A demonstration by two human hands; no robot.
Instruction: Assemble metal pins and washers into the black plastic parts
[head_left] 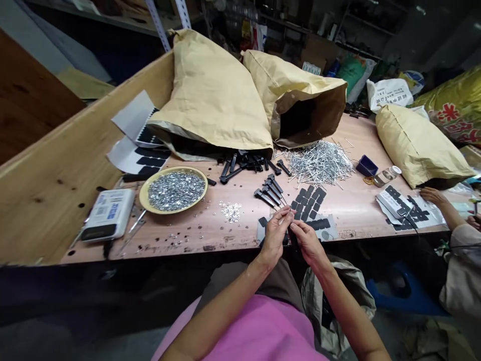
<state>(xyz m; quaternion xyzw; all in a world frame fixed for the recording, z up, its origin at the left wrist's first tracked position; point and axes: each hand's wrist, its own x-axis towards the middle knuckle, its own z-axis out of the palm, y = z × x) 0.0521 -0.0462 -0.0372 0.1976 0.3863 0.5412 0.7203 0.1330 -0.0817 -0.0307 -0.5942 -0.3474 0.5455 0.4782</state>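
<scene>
My left hand (pixel 277 229) and my right hand (pixel 306 239) meet at the table's near edge, fingers pinched together on a small dark part (pixel 289 231) between them; what it is I cannot make out. Just beyond the hands lie black adhesive pads (pixel 310 203) on a backing sheet (pixel 330 231). A row of black plastic handles (pixel 268 192) lies to the left of the pads. A small heap of tiny washers (pixel 231 211) sits left of my hands.
A yellow dish of small silver nuts (pixel 175 190), a pile of metal pins (pixel 319 163), two open paper sacks (pixel 214 95) (pixel 300 100) and a white device (pixel 108 213) stand on the table. Another person's hand (pixel 432 196) works at the right by more pad sheets (pixel 406 208).
</scene>
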